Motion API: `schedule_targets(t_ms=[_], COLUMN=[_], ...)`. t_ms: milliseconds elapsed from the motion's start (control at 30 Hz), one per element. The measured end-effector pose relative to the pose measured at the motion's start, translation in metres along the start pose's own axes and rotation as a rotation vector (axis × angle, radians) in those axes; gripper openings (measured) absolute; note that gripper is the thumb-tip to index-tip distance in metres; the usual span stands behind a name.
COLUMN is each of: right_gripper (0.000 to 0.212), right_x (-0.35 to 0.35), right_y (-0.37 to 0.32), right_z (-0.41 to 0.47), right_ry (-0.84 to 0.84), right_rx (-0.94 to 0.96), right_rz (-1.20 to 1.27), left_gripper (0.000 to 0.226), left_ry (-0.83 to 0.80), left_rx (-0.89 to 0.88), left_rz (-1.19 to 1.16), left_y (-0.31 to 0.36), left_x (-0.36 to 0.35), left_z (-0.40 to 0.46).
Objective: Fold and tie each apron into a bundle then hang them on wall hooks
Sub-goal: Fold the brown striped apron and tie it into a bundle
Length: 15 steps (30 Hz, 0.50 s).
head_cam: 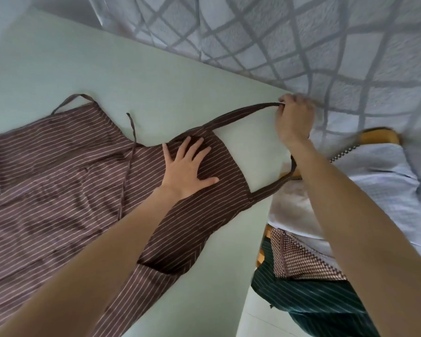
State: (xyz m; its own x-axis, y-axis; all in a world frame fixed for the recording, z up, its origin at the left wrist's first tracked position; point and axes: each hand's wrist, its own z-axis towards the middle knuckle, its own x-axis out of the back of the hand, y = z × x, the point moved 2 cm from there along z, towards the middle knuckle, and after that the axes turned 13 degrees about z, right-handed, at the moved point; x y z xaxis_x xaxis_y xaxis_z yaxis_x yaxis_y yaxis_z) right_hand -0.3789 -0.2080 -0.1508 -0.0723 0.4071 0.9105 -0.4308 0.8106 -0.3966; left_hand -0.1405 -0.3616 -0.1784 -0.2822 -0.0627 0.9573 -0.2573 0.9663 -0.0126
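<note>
Right fingers [283, 107]: pinch the neck strap [238, 113], pulled tight.
Left hand [188, 166]: flat, fingers spread, pressing the bib.
Apron [58, 166]: spread flat on the bench [156, 81].
Risk: if the flat hand lifts, the pull may drag and bunch the apron.

Apron on the table, more aprons off its right edge
The apron [66, 181] lies across the table [156, 88] — left hand [187, 166] flat on it, right hand [293, 117] at the far right corner pinching the neck strap [241, 114].

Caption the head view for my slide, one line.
Left hand presses flat on the brown striped fabric apron spread over the pale green table while the right hand pinches its neck strap taut.
</note>
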Motion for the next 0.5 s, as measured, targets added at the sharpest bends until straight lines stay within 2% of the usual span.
schedule_targets(t_ms=[133,233,300,367,433,500], right_gripper=[0.043,0.045,0.054,0.068,0.075,0.071], right_x=[0.004,-0.003,-0.015,-0.029,-0.037,-0.033], right_y=[-0.005,-0.036,-0.052,-0.053,-0.045,-0.046], right_z=[-0.025,-0.077,-0.12,-0.154,-0.173,-0.18], right_ry=[-0.074,-0.302,-0.494,-0.637,-0.655,-0.564], right_rx=[0.126,0.3,0.403,0.445,0.421,0.392], right_rz=[0.158,0.292,0.231,0.077,-0.046,-0.112], left_gripper=[0.077,0.063,0.049,0.04,0.038,0.039], left_ry=[0.017,0.135,0.264,0.349,0.367,0.32], left_rx=[-0.013,-0.001,0.023,0.112,0.195,0.269], left_rz=[-0.032,-0.298,-0.583,-0.703,-0.673,-0.616], left_y=[0.017,0.022,0.016,0.001,-0.015,-0.029], left_x=[0.007,0.007,0.01,0.013,0.016,0.013], left_z=[0.001,-0.006,-0.017,-0.04,-0.074,-0.11])
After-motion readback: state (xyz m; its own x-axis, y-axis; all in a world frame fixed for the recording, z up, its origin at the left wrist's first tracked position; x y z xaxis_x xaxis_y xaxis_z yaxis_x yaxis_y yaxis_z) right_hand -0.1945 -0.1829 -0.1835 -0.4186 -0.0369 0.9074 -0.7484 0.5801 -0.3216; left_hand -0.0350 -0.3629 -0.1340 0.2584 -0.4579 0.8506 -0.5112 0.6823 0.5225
